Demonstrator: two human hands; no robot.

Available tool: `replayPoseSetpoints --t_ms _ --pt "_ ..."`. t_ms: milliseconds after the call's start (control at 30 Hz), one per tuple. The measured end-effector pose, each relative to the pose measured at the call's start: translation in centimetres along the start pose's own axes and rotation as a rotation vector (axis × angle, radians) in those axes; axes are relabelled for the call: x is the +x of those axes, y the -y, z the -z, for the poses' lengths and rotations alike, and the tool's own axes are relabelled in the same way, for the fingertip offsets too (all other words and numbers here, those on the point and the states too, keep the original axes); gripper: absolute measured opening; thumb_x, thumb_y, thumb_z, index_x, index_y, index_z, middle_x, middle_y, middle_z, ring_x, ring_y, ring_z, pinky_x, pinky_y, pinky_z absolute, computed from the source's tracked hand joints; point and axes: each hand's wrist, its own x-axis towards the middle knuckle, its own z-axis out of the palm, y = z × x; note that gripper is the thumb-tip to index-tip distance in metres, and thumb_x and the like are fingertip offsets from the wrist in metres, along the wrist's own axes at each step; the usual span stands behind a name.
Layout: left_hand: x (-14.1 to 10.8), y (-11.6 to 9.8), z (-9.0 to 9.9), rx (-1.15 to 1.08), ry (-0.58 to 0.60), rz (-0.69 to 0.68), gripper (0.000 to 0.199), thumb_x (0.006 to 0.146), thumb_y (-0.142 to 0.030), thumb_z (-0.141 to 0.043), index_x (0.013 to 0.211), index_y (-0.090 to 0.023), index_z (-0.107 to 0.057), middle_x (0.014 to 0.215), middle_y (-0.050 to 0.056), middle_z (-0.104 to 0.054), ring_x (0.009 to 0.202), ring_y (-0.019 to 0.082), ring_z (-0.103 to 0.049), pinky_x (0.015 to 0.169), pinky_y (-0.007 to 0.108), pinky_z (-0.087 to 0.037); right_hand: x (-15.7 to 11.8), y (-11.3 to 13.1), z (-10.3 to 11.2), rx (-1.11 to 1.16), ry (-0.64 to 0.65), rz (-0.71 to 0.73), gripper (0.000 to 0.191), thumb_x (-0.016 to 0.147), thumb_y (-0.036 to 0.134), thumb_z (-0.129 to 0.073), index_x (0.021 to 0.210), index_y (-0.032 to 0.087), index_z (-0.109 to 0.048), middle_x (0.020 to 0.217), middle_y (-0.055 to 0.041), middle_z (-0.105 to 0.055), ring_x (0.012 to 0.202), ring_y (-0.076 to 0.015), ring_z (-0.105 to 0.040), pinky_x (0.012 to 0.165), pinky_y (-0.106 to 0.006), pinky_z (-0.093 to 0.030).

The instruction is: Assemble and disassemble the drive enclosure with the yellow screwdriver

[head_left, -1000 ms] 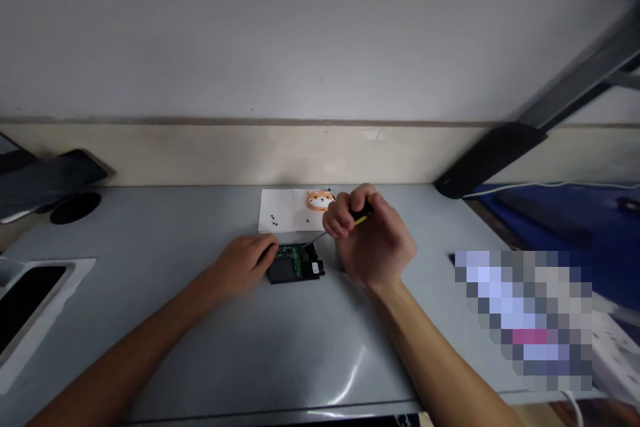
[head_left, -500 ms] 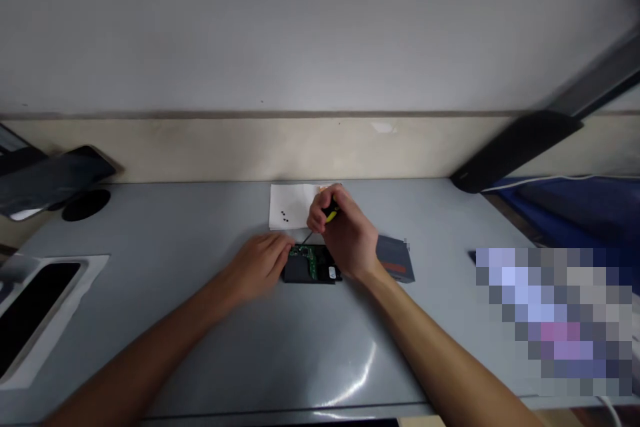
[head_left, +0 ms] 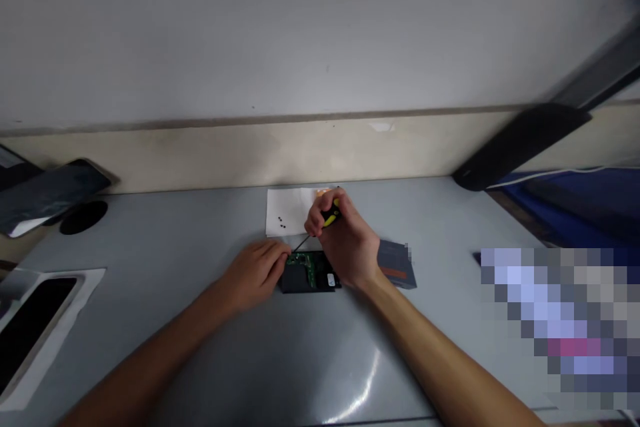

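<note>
A black electronic device (head_left: 296,278) with an exposed green circuit board (head_left: 311,268) lies on the grey table. At its upper left corner, my left hand (head_left: 256,273) has its fingers closed together, pressed on the edge. My right hand (head_left: 345,233) is closed round the black and yellow handle of a screwdriver (head_left: 331,213). The slanted shaft points down and left to the device's corner, close to my left fingertips; exactly what the tip touches is too small to tell. Behind the device, a white sheet of paper (head_left: 285,203) carries several tiny dark screws (head_left: 281,222).
A dark grey flat cover (head_left: 397,263) lies right of my right hand. Phones (head_left: 40,320) (head_left: 55,190) sit at the left side. A black speaker-like bar (head_left: 520,147) leans at the back right, before the wall. A blurred-out patch (head_left: 550,320) covers the right edge.
The screwdriver tip has shifted slightly left toward the device's corner, and its handle has tilted a little. My left hand stays at the same edge. The whole view has tilted slightly.
</note>
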Motion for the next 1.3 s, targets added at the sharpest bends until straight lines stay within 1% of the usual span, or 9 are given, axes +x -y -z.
replayPoseSetpoints --t_ms 267,433,600,733,867,1000,1167,1300 --pt "0.01 -0.24 0.28 -0.015 0.020 0.030 0.022 0.106 -0.021 -0.038 0.112 -0.022 -0.060 0.106 0.004 -0.072 0.098 0.021 -0.068 0.090 0.037 -0.053 0.04 -0.27 0.16 0.034 0.017 -0.016 0.027 0.104 0.038 -0.044 0.085 0.022 -0.055 0.073 -0.0002 -0.045 0.064 -0.0143 -0.040 0.065 -0.030 -0.036" --pt "-0.02 -0.12 0.25 -0.014 0.014 0.029 0.022 0.105 -0.020 -0.038 0.112 -0.022 -0.060 0.107 0.004 -0.072 0.099 0.021 -0.068 0.091 0.037 -0.053 -0.11 -0.36 -0.06 0.001 0.016 -0.004 0.028 0.104 0.042 -0.047 0.085 0.023 -0.056 0.073 -0.0001 -0.044 0.065 -0.0143 -0.039 0.064 -0.030 -0.036" --pt "0.01 -0.23 0.24 -0.022 0.009 0.040 0.023 0.106 -0.022 -0.038 0.113 -0.022 -0.060 0.106 0.005 -0.073 0.099 0.021 -0.068 0.092 0.038 -0.053 -0.07 -0.01 0.09 -0.027 -0.003 -0.011 0.027 0.103 0.041 -0.046 0.086 0.023 -0.056 0.071 0.0000 -0.045 0.064 -0.0146 -0.039 0.064 -0.030 -0.036" --pt "0.06 -0.27 0.28 -0.039 -0.005 0.029 0.022 0.106 -0.022 -0.040 0.112 -0.022 -0.061 0.105 0.004 -0.073 0.098 0.020 -0.068 0.091 0.037 -0.054 -0.13 -0.04 0.15 -0.032 -0.017 -0.016 0.027 0.103 0.040 -0.046 0.085 0.024 -0.055 0.071 -0.0004 -0.045 0.064 -0.0154 -0.039 0.064 -0.031 -0.037" --pt "0.06 -0.31 0.38 -0.040 -0.002 0.038 0.021 0.106 -0.022 -0.040 0.109 -0.022 -0.061 0.103 0.004 -0.072 0.097 0.020 -0.068 0.089 0.036 -0.053 -0.30 -0.26 -0.01 -0.065 -0.037 -0.003 0.027 0.102 0.044 -0.047 0.084 0.024 -0.055 0.071 -0.0007 -0.046 0.064 -0.0165 -0.040 0.065 -0.032 -0.038" --pt "0.07 -0.33 0.46 -0.037 0.006 0.039 0.021 0.106 -0.021 -0.040 0.109 -0.022 -0.061 0.102 0.004 -0.071 0.093 0.020 -0.067 0.086 0.036 -0.053 -0.38 -0.36 -0.17 -0.029 -0.026 0.010 0.027 0.102 0.042 -0.047 0.084 0.024 -0.056 0.072 -0.0005 -0.046 0.065 -0.0160 -0.040 0.065 -0.031 -0.037" --pt "0.05 -0.15 0.25 -0.040 0.010 0.039 0.020 0.106 -0.021 -0.040 0.110 -0.022 -0.060 0.103 0.003 -0.071 0.096 0.020 -0.067 0.087 0.036 -0.053 -0.40 -0.40 -0.12 0.001 -0.013 -0.001 0.028 0.103 0.040 -0.046 0.084 0.023 -0.057 0.073 -0.0007 -0.046 0.065 -0.0155 -0.040 0.065 -0.031 -0.035" --pt "-0.01 -0.17 0.08 -0.033 -0.009 0.037 0.021 0.106 -0.021 -0.040 0.110 -0.022 -0.060 0.105 0.004 -0.072 0.097 0.020 -0.067 0.089 0.037 -0.053 -0.39 -0.30 -0.05 -0.031 -0.022 -0.016 0.027 0.102 0.041 -0.047 0.083 0.024 -0.055 0.072 -0.0007 -0.045 0.064 -0.0158 -0.040 0.063 -0.032 -0.036"
